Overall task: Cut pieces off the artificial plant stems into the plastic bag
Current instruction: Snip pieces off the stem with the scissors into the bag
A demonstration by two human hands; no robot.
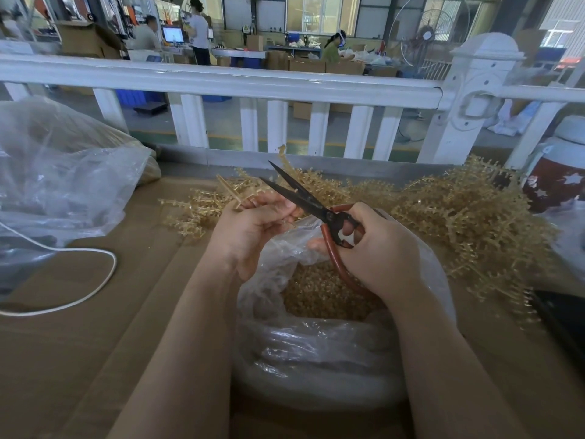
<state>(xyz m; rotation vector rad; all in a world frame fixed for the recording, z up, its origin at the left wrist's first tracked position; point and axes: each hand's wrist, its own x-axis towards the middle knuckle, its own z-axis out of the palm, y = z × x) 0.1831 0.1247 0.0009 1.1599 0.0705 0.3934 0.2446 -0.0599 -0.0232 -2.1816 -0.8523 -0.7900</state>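
Observation:
My left hand pinches a tan artificial plant stem above the open clear plastic bag, which holds a heap of cut tan pieces. My right hand grips the red-handled scissors; their dark blades are spread apart and point up and left, just right of the stem. A big pile of tan stems lies on the table behind and to the right of the bag.
Cardboard covers the table. A large crumpled plastic bag and a white cable lie at left. A red and white jar stands at right, a dark object below it. A white railing borders the far edge.

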